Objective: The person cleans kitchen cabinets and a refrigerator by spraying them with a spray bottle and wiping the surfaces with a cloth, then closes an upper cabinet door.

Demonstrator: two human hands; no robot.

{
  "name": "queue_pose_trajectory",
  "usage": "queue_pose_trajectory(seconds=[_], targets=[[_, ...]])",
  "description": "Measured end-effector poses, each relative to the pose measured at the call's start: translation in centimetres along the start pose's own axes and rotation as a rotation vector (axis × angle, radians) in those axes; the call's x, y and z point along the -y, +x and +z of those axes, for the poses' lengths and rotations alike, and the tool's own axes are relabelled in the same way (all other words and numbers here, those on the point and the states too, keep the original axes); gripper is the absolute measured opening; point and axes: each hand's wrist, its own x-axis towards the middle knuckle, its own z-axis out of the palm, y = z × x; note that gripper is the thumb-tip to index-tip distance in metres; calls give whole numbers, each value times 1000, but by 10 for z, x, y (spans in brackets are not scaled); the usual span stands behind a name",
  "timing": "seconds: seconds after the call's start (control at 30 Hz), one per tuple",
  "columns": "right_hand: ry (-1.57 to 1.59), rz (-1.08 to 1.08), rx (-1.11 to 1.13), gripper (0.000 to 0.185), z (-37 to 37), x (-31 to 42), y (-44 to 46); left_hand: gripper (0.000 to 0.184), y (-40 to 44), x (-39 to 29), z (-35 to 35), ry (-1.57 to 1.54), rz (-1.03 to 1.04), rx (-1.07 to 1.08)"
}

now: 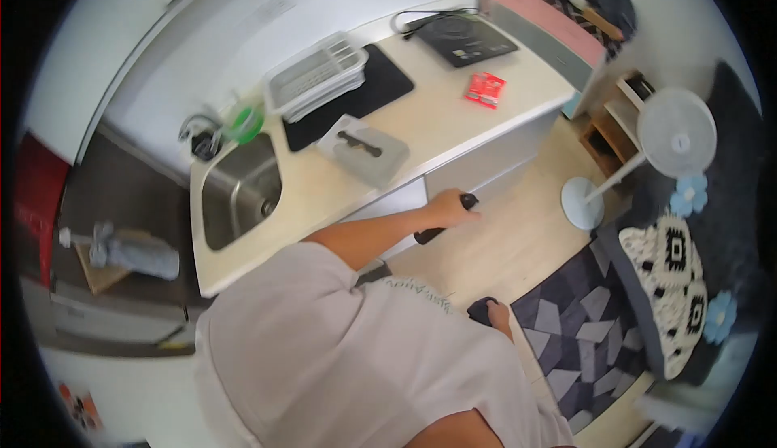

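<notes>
My left hand [451, 209], reaching out in front of the counter, is closed around a black handle-like object [429, 236]; its ends show on both sides of the fist. Lower down, beside my shirt, my right hand [502, 318] grips a dark object [482, 310] too unclear to name. Part of my right arm is hidden behind the shirt. A grey box [376, 161] with a dark item in its top slot lies on the counter [445, 124], above my left hand in the view.
Around are a sink [243, 193], dish rack [316, 80], black mat [384, 88], induction cooktop [463, 39], red packets [486, 89], and green-rimmed item [245, 123]. A white fan [583, 203], patterned rug [575, 326] and cushion [668, 294] stand or lie at right.
</notes>
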Motion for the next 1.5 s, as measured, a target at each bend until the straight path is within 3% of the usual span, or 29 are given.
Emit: queue_pose_trajectory(seconds=[0.03, 0.13, 0.27, 0.3, 0.4, 0.47, 0.53, 0.67, 0.77, 0.9, 1.03, 1.13, 1.4, 1.5], targets=[[-49, -38, 7, 36, -5, 7, -1, 43, -10, 1, 0, -20, -50, 67], [-140, -277, 119, 36, -19, 15, 10, 42, -27, 14, -4, 116, 229, -33], [-686, -678, 87, 39, -31, 14, 53, 44, -63, 13, -49, 53, 78, -244], [-405, -485, 98, 39, -29, 13, 74, 43, -76, 14, -64, -36, 101, -322], [105, -329, 168, 38, -42, 95, 55, 40, -103, 40, -108, -185, 44, -402], [310, -221, 131, 36, -50, 172, 30, 38, -130, 57, -127, -152, -5, -598], [586, -261, 209, 37, -49, 222, 33, 37, -157, 81, -149, -129, -87, -740], [512, -490, 141, 39, -48, 337, 16, 36, -208, 128, -190, -269, -181, -905], [697, -473, 301, 41, -35, 404, -5, 32, -245, 163, -219, -429, -156, -1096], [696, -496, 516, 41, 3, 463, -61, 27, -297, 203, -256, -477, -247, -1252], [674, -437, 635, 37, 57, 494, -87, 26, -345, 237, -284, -515, -229, -1367], [508, -538, 627, 41, 104, 507, -116, 27, -373, 256, -300, -538, -194, -1480], [477, -559, 561, 33, 187, 530, -153, 20, -406, 281, -310, -632, -150, -1409], [268, -709, 476, 37, 204, 531, -141, 23, -408, 280, -306, -692, -114, -1399]])
